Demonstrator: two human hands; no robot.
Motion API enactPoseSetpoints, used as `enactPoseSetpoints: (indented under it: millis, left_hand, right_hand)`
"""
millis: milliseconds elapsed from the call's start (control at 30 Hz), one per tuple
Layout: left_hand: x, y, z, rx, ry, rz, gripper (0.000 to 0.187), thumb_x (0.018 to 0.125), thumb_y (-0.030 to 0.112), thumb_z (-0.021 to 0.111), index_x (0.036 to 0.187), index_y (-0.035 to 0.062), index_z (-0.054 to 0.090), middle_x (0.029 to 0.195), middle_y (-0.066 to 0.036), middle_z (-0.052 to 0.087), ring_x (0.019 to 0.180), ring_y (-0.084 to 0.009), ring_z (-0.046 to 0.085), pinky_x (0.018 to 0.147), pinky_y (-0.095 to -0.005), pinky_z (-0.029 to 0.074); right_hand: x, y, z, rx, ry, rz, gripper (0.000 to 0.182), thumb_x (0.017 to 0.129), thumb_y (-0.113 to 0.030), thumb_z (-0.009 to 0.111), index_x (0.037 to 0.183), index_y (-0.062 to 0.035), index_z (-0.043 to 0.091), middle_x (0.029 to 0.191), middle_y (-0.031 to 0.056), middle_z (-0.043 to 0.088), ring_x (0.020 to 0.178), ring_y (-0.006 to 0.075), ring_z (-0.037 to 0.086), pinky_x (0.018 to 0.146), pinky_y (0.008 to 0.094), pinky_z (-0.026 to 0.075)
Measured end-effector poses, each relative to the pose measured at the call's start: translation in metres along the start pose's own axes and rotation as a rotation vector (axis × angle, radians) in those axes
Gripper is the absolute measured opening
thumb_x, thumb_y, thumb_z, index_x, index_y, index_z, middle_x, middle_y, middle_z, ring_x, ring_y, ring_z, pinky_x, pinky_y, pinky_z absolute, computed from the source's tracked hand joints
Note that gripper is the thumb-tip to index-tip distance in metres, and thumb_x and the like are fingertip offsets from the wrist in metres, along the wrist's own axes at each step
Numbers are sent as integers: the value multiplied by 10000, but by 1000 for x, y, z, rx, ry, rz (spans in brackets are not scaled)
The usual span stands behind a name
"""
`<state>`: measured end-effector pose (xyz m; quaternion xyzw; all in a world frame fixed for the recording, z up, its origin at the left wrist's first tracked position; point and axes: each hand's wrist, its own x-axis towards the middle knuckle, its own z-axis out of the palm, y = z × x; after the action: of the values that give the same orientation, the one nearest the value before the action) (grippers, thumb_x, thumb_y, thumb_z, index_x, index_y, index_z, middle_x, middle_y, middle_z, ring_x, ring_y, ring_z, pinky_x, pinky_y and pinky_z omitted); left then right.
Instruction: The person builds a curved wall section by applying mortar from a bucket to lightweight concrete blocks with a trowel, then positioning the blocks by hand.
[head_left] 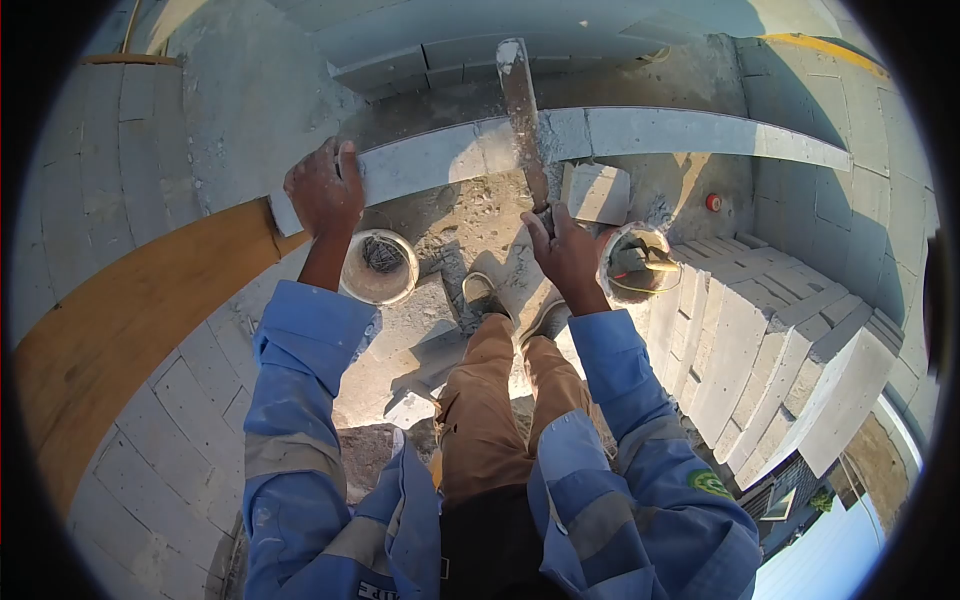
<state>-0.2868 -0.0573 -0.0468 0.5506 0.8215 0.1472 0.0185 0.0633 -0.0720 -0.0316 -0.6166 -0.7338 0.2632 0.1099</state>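
My right hand (565, 250) is closed round the handle of a long flat-bladed tool (520, 100), its blade dusty and smeared with grey. The blade points away from me and crosses over a row of light grey blocks (670, 132) near a joint. Toward the left end of that row, my left hand (327, 190) grips the edge of a block (410, 165), fingers curled over its far side. Under the row, close to my right hand, a loose block piece (597, 192) leans in the light.
A bucket (353, 285) with dark contents stands below my left hand. A second bucket (606, 265) holds tools. Blocks (745, 325) are stacked at right, near a small red round object (713, 202). A brown wooden board (150, 300) runs along the left. Rubble surrounds my feet.
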Motion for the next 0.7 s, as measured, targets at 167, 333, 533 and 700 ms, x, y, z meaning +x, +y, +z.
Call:
enactPoseSetpoints:
  millis: [167,333,533,700]
  left_hand:
    - [-1,3,-1,20,39,28,403,1004,384,492,1170,82,701,1087,-155,726,1069,-325,649,1023,-468,380]
    - [2,2,-2,-5,63,69,388,1002,346,478,1150,71,710,1054,-166,730,1011,-341,666,964,-470,426]
    - [-10,2,2,52,148,120,382,998,316,468,1167,68,704,993,-167,736,943,-364,683,912,-470,470]
    - [-4,3,-1,-42,81,47,408,1004,360,471,1194,70,686,1119,-158,716,1092,-318,637,1039,-467,368]
  right_hand:
    - [-3,-37,-2,134,-63,-129,407,956,-456,643,1028,-58,591,769,155,691,648,366,681,541,446,513]
    - [-2,-44,10,-98,-266,-329,479,956,-549,583,1106,-94,585,799,133,693,643,348,685,527,437,523]
    - [-7,-30,1,52,-131,-79,397,929,-456,678,1024,-73,630,767,132,697,664,339,697,543,441,531]
    - [-1,-45,3,-100,-258,-313,430,933,-502,642,1094,-104,611,811,100,713,670,336,700,550,431,541]
